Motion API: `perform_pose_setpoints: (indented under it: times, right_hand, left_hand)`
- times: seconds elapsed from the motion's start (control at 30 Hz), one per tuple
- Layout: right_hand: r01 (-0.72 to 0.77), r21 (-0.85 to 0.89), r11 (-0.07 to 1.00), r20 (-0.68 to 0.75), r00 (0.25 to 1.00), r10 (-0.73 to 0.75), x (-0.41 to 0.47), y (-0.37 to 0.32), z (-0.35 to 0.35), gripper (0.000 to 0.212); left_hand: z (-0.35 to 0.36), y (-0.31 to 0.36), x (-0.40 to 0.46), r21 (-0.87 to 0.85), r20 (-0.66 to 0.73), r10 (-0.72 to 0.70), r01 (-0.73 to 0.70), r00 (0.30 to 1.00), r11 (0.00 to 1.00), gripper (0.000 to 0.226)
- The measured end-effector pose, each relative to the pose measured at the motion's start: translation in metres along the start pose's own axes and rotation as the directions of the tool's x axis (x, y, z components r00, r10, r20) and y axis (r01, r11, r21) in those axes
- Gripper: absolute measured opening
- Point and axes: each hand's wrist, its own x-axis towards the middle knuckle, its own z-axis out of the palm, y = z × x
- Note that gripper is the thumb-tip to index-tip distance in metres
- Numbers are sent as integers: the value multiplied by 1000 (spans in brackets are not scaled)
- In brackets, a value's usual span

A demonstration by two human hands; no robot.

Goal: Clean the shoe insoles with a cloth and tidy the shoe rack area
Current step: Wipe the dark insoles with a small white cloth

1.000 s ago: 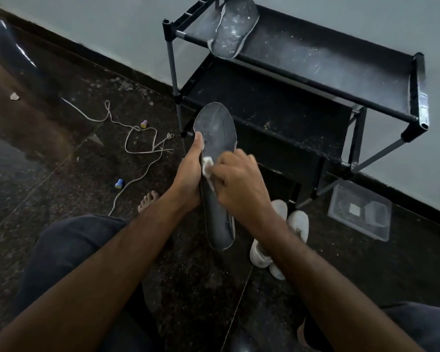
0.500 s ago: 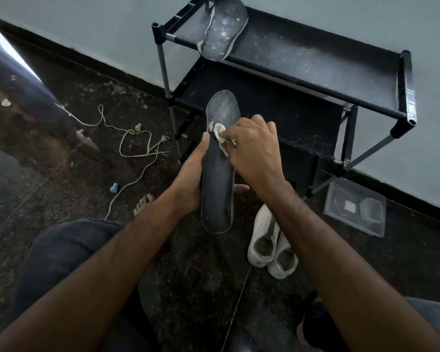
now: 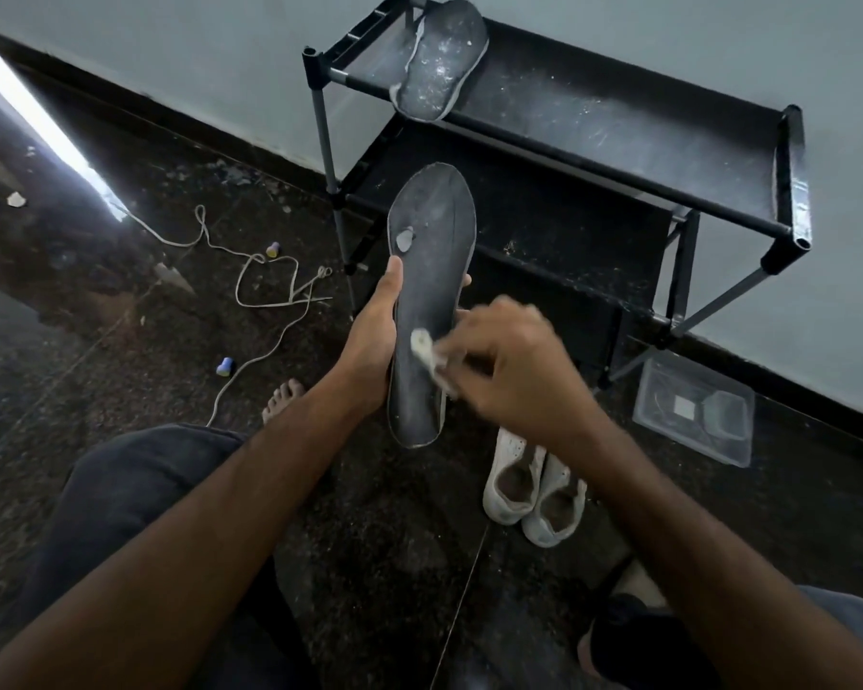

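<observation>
My left hand (image 3: pixel 369 336) grips a long dark grey insole (image 3: pixel 432 251) from behind at its middle, holding it upright in front of the shoe rack. A pale worn spot marks its upper left part. My right hand (image 3: pixel 509 371) pinches a small white cloth (image 3: pixel 427 353) and presses it on the insole's lower half; this hand is blurred. A second insole (image 3: pixel 439 62), dusty and speckled white, lies on the top shelf of the black shoe rack (image 3: pixel 619 141) at its left end.
A pair of white shoes (image 3: pixel 534 490) stands on the dark floor below my right wrist. A clear plastic container (image 3: pixel 693 410) lies by the wall, right of the rack. White laces (image 3: pixel 270 291) and two small caps (image 3: pixel 224 366) lie on the floor at left. My bare foot (image 3: pixel 282 398) is near them.
My right hand has slid the cloth down from the insole's upper part to its lower half. The left hand still holds the insole in about the same place.
</observation>
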Motion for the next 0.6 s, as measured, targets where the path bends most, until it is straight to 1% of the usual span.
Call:
perform_pose_setpoints:
  times: [0.03, 0.07, 0.13, 0.2, 0.27, 0.33, 0.37, 0.43, 0.47, 0.53, 0.57, 0.6]
  right_hand:
    - [-47, -5, 999, -92, 995, 47, 10, 2, -6, 18]
    - [-92, -42, 995, -151, 985, 84, 21, 4, -8, 22]
    - [-144, -182, 973, -169, 979, 113, 39, 8, 3, 21]
    - [-169, -258, 951, -198, 973, 119, 52, 12, 21, 14]
    - [-211, -247, 946, -269, 952, 142, 60, 11, 34, 11]
    - [-217, -196, 956, -311, 939, 149, 60, 7, 40, 11]
    - [-187, -166, 968, -303, 944, 130, 56, 5, 41, 11]
    - [-99, -105, 989, -236, 969, 72, 38, -6, 48, 16]
    - [-66, -59, 996, -200, 978, 52, 27, -13, 51, 19]
    - [-37, 51, 998, -165, 985, 45, 6, -22, 53, 23]
    - [-20, 94, 995, -124, 992, 31, -3, -25, 50, 25]
    - [8, 123, 992, -21, 1000, -6, -11, -25, 44, 27]
  left_hand:
    - [1, -1, -1, 30, -10, 13, -12, 1000, 999, 66]
    - [2, -2, -2, 47, -21, 26, -25, 999, 999, 62]
    - [3, -1, -4, 34, -3, 41, -41, 999, 999, 56]
    - [0, -1, -3, -19, 45, 43, -42, 998, 999, 56]
    - [-5, -2, -1, -103, 61, 43, -36, 997, 994, 57]
    - [-9, -2, -1, -123, 53, 36, -29, 998, 992, 55]
    - [-9, 0, -3, -101, 40, 42, -37, 998, 994, 57]
    - [-9, 3, -3, -60, -12, 63, -63, 998, 996, 63]
    - [-10, 3, -1, -72, -33, 67, -69, 997, 995, 65]
    - [-13, 2, 1, -132, -50, 29, -35, 998, 991, 71]
    - [-14, 2, 2, -166, -50, 14, -22, 999, 986, 74]
    - [-14, 1, 2, -180, -45, 7, -15, 999, 983, 76]
